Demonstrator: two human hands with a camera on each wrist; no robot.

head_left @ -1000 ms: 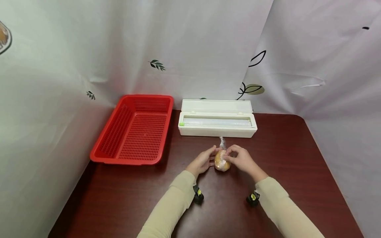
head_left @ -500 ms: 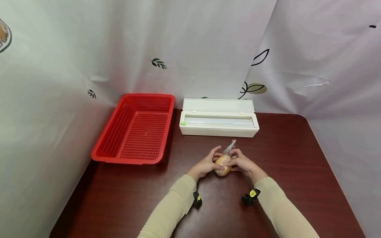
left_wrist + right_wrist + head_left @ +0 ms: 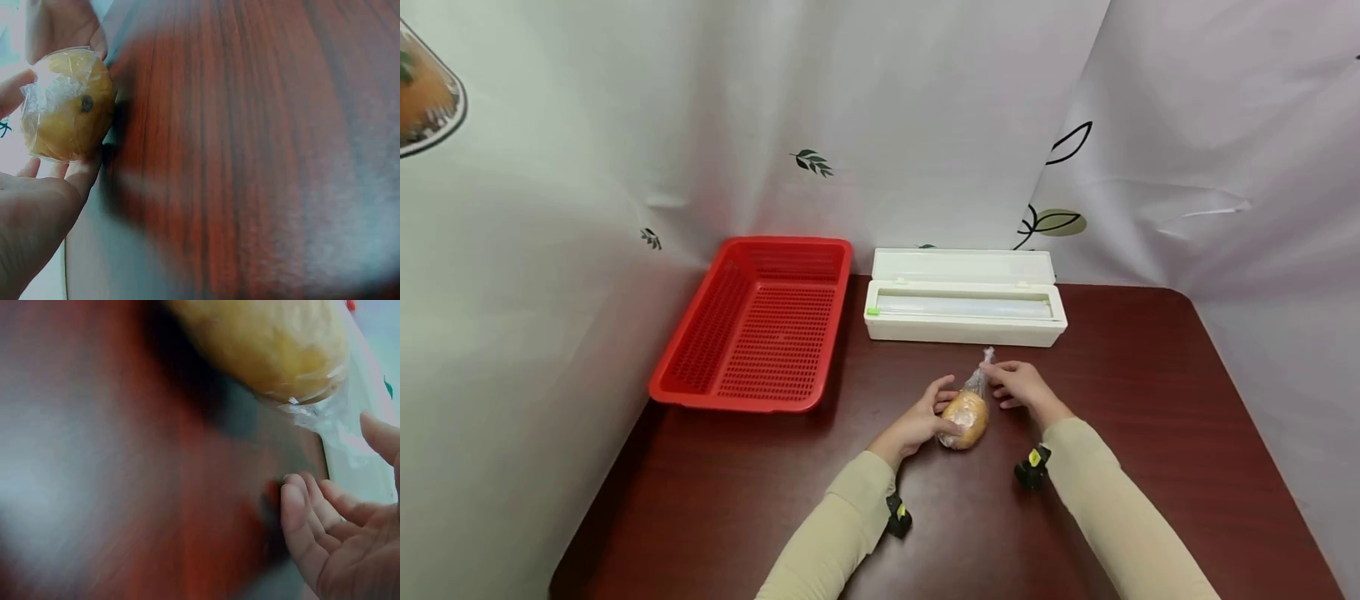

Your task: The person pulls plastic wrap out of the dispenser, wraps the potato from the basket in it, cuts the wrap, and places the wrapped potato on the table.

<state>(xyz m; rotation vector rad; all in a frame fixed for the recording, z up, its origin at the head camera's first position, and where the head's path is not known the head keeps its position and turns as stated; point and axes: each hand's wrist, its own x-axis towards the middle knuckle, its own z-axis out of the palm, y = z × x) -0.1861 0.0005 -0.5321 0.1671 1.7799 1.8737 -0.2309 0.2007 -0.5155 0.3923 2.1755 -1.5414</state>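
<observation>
A yellow fruit [image 3: 966, 419], wrapped in clear cling film [image 3: 976, 383], is in my left hand [image 3: 919, 421]. Its thumb lies over the near side and the other fingers are behind, as the left wrist view also shows. A dark round spot marks one end of the fruit [image 3: 70, 112] there. The film's twisted tail points away and to the right. My right hand [image 3: 1018, 386] has its fingertips at this tail. In the right wrist view the thumb [image 3: 381, 437] and forefinger stand apart, with the loose film [image 3: 319, 415] near them.
Behind the hands stands a white cling film dispenser [image 3: 966, 335] with its lid raised and a roll [image 3: 966, 307] inside. A red slotted basket [image 3: 826, 367] is at the back left of the dark wooden table [image 3: 1120, 358]. White patterned sheets [image 3: 925, 125] enclose the table.
My right hand has moved from the fruit up to the film's tail, which now leans right instead of standing straight. My left hand has taken hold round the fruit.
</observation>
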